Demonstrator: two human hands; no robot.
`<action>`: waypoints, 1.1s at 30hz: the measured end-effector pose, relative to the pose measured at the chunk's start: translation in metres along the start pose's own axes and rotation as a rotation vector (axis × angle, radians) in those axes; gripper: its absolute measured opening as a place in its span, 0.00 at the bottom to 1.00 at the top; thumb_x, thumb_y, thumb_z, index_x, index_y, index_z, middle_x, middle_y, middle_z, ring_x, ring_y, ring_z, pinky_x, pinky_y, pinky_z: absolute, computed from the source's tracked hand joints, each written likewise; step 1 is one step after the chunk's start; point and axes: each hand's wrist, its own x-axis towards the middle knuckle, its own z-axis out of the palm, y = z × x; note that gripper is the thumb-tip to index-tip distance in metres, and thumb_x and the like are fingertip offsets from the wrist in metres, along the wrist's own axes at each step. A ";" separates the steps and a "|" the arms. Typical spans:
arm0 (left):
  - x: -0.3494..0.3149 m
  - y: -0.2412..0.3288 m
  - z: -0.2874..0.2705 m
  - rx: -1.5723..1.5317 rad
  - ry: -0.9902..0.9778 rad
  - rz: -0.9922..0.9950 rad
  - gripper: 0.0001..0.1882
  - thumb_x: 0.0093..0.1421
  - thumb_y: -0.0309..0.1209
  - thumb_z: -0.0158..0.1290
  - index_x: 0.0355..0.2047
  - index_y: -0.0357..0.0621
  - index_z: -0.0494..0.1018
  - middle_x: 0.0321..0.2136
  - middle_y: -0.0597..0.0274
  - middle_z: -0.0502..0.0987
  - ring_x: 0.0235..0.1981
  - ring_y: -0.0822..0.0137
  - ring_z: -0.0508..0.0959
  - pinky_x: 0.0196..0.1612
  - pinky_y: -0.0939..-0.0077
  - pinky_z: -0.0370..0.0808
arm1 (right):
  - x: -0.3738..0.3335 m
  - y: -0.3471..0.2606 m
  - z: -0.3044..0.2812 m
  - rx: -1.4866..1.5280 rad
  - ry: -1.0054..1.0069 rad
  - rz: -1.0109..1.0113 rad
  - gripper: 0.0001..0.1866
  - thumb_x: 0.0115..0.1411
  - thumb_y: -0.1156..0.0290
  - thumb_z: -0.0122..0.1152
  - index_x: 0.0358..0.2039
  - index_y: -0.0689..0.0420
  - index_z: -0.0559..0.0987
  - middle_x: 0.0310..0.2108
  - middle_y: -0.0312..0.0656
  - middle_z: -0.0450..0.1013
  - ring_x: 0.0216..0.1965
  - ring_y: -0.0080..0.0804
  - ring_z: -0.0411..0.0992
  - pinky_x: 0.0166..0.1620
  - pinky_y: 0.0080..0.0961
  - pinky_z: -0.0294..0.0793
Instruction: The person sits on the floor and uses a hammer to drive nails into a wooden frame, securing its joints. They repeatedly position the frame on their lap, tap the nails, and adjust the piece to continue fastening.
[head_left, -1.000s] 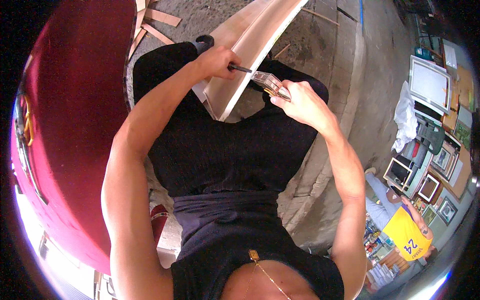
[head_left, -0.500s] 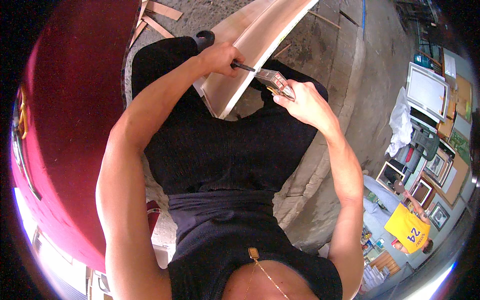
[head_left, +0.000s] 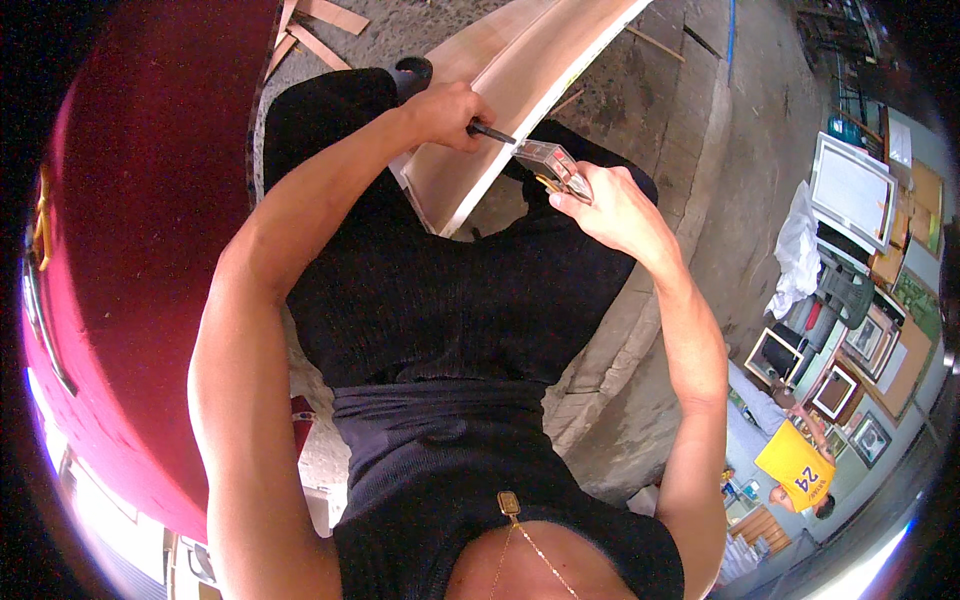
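Pale board (head_left: 470, 180) lay between the knees (head_left: 325, 125), seemingly light and stiff, probably best held by its long edge; left hand (head_left: 450, 115) gripped a dark tool (head_left: 497, 135), right hand (head_left: 617, 205) a silvery tool (head_left: 549, 156).

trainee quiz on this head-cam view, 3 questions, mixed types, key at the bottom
1. Multiple choice: what does the left hand hold?
A) a white plastic bag
B) a dark slender tool
C) a picture frame

2. True or false: the right hand grips a boxy grey tool.

3. Fill in: on the right side of the view there is another person, wearing a ____ top.

Key: 1. B. 2. True. 3. Yellow.
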 end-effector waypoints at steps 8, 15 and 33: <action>0.001 0.001 -0.002 -0.008 -0.005 0.029 0.10 0.39 0.32 0.60 0.24 0.44 0.76 0.20 0.53 0.76 0.26 0.51 0.78 0.31 0.58 0.73 | 0.002 0.003 0.003 -0.031 0.000 -0.007 0.19 0.54 0.63 0.62 0.35 0.68 0.75 0.24 0.55 0.72 0.28 0.50 0.74 0.35 0.38 0.71; -0.001 0.000 -0.002 -0.001 -0.012 -0.001 0.13 0.38 0.33 0.61 0.26 0.44 0.77 0.21 0.52 0.76 0.26 0.50 0.78 0.32 0.58 0.74 | 0.006 0.001 0.002 -0.045 -0.021 0.012 0.20 0.53 0.62 0.64 0.36 0.68 0.74 0.24 0.56 0.72 0.29 0.51 0.74 0.36 0.39 0.71; 0.001 -0.004 0.006 0.056 -0.011 -0.022 0.12 0.40 0.35 0.60 0.26 0.45 0.78 0.22 0.54 0.78 0.27 0.52 0.78 0.33 0.58 0.75 | 0.008 0.013 0.010 -0.077 0.024 0.029 0.22 0.56 0.52 0.60 0.29 0.62 0.78 0.23 0.54 0.76 0.28 0.50 0.77 0.34 0.42 0.75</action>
